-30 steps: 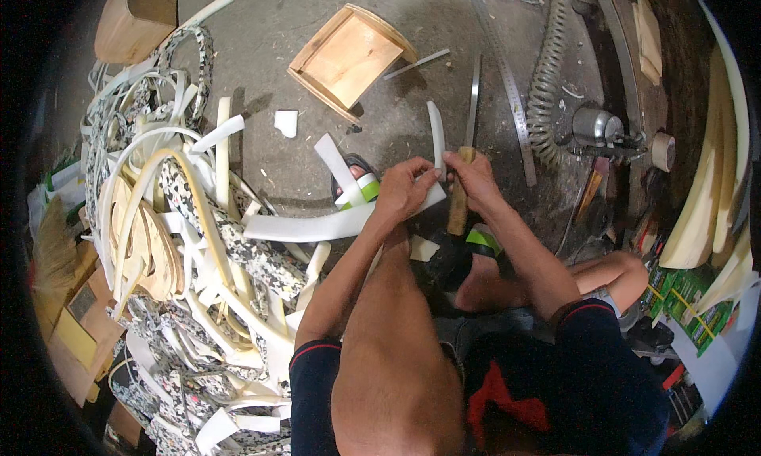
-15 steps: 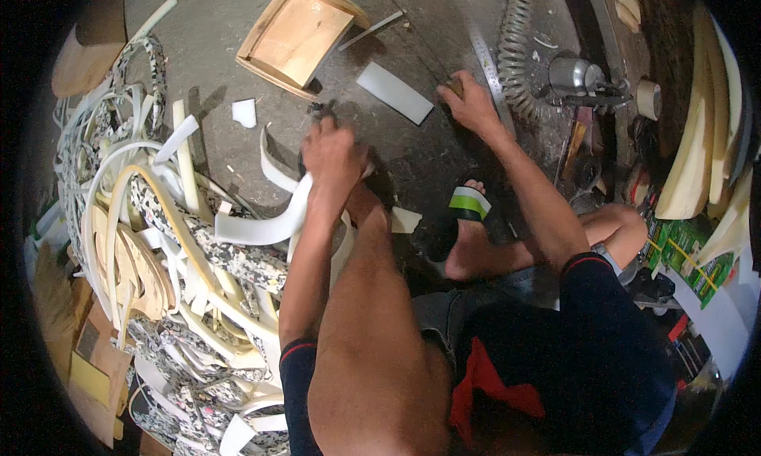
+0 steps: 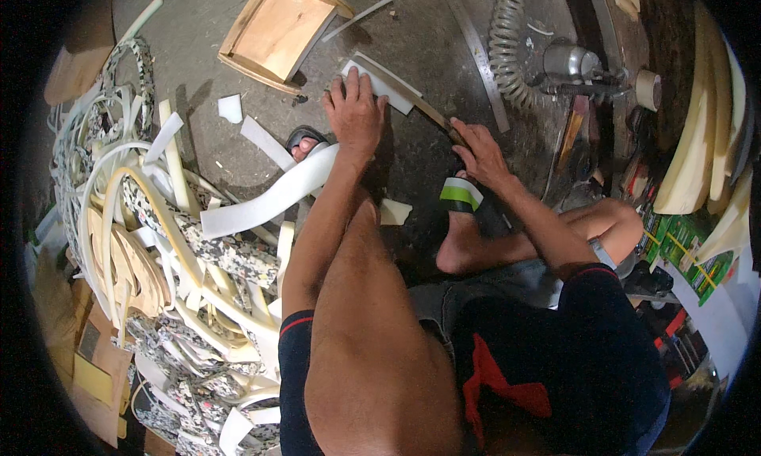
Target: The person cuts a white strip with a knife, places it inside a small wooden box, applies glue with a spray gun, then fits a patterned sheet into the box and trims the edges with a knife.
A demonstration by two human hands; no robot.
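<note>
My left hand (image 3: 354, 111) lies flat with its fingers spread on a small white foam slab (image 3: 400, 101) on the floor. My right hand (image 3: 482, 156) is closed round the handle of a long, thin-bladed knife (image 3: 432, 115). Its blade runs along the slab, and a narrow strip of white foam shows on the far side of the blade. Under my left forearm a long curved white foam strip (image 3: 269, 194) stretches out to the left. A flatter pale strip (image 3: 265, 143) lies beside my sandalled left foot (image 3: 305, 145).
Foam offcuts (image 3: 190, 266) pile up on the left. A shallow wooden box (image 3: 281, 32) stands at the far side, with a small white scrap (image 3: 230, 109) nearer. To the right are a steel ruler (image 3: 479, 56), a coiled hose (image 3: 507, 52) and a metal cup (image 3: 571, 64). My right foot wears a green-striped sandal (image 3: 461, 193).
My left hand has moved from beside my left foot onto the foam slab. The knife has swung down from pointing away and now lies across the slab. My right hand has come nearer to me.
</note>
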